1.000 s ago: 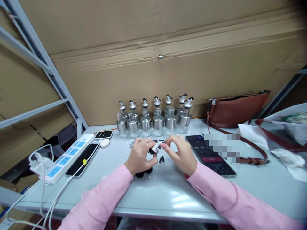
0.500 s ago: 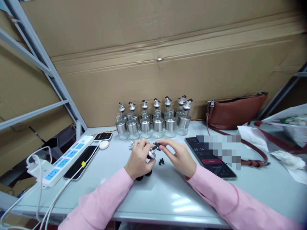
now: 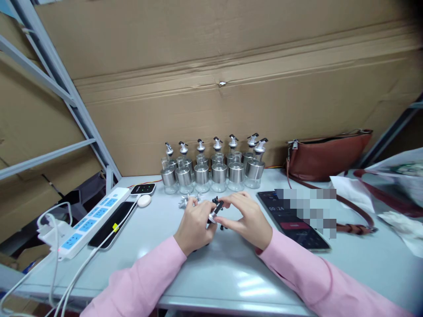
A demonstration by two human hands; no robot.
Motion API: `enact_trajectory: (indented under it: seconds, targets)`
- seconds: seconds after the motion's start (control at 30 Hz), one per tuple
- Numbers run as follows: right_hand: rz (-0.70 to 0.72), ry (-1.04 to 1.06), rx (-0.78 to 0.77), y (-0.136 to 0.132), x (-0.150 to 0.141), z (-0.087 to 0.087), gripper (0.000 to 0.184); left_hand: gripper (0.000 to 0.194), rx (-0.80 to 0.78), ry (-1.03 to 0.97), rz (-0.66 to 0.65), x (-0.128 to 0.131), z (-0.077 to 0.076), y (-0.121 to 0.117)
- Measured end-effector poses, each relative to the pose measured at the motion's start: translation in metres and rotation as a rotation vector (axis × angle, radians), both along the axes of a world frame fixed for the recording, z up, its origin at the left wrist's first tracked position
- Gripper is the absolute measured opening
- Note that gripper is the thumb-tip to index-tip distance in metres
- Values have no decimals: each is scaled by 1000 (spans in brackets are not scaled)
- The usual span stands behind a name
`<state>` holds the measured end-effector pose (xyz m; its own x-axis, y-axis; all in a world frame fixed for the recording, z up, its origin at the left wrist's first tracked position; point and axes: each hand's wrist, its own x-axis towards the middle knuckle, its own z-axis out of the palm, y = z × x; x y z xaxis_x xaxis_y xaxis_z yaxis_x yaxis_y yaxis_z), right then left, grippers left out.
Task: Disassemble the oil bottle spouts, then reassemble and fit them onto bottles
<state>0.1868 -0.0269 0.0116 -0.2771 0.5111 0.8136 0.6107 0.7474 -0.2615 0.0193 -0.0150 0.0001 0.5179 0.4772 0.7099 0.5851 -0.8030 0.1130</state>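
My left hand (image 3: 194,224) and my right hand (image 3: 246,218) meet over the grey table (image 3: 211,268), both in pink sleeves. Together they pinch a small silver and black pourer spout (image 3: 214,213); the left hand grips its round silver base, and the right hand's fingertips are closed on its black top. A row of glass bottles with steel bands and pourer tops (image 3: 214,165) stands just behind the hands, by the cardboard wall. A loose silver spout part (image 3: 185,201) lies on the table beside my left hand.
At the left lie a white power strip (image 3: 92,218), a black phone (image 3: 112,220), a small white puck (image 3: 144,200) and cables. A second phone with a timer (image 3: 292,218) lies at the right, near a brown leather bag (image 3: 327,154) and white plastic bags (image 3: 403,193).
Both hands have sunk a little toward the table and turned the spout between them. The small black pieces on the table are now hidden by the hands.
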Motion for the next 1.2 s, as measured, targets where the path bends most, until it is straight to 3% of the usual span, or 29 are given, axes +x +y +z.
enact_trajectory:
  seconds: [0.2,0.33,0.47,0.7,1.03,1.1,1.2]
  targets:
    - [-35,-13,32,-2,-1,1,28,26,7,-16,-24,2,4,-7]
    - [-23,-20,61,-4,-3,1,30,11,5,11,-16,4,5,-9]
    - [-9,-52,77,-6,-8,0,29,9,-7,-11,-17,6,0,-6]
    - [-82,-200,164,-9,-9,5,23,6,-16,28,16,5,-4,-4]
    - [-189,-408,266,-6,-9,4,35,13,95,38,31,7,-2,-5]
    - [-185,-364,194,-1,-7,4,40,16,113,46,19,5,-1,-2]
    - [-203,-135,-117,11,3,4,48,19,127,15,72,-4,3,8]
